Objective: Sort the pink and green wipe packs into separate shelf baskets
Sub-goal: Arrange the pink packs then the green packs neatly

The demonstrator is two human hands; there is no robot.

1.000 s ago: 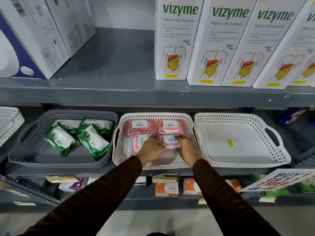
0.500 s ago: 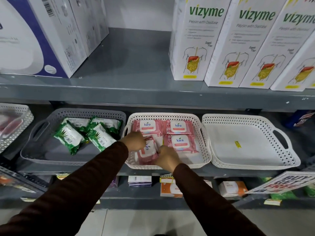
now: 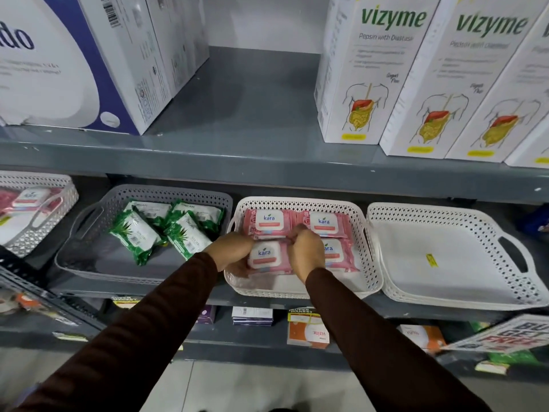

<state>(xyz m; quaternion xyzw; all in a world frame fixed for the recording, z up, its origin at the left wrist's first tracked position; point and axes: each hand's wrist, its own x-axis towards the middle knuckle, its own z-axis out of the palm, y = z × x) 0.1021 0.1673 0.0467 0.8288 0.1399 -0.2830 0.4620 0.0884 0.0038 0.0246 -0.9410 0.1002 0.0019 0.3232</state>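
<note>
Both hands' fingers apparently pinching front-left pink pack (image 3: 265,257), bare floor along white basket (image 3: 300,288) front rim.

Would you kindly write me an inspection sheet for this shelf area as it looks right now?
Surface: grey metal shelf, baskets on the tier below.
Job's things: four pink wipe packs in the middle white basket; green wipe packs in the grey basket.
Clutter: empty white basket at right; far-left basket holds a pink pack.
Grippers: left hand and right hand both on the front-left pink pack.
Cables: nothing seen.
Surroundings: Vizyme boxes above, small cartons below, a sale sign at lower right.
</note>
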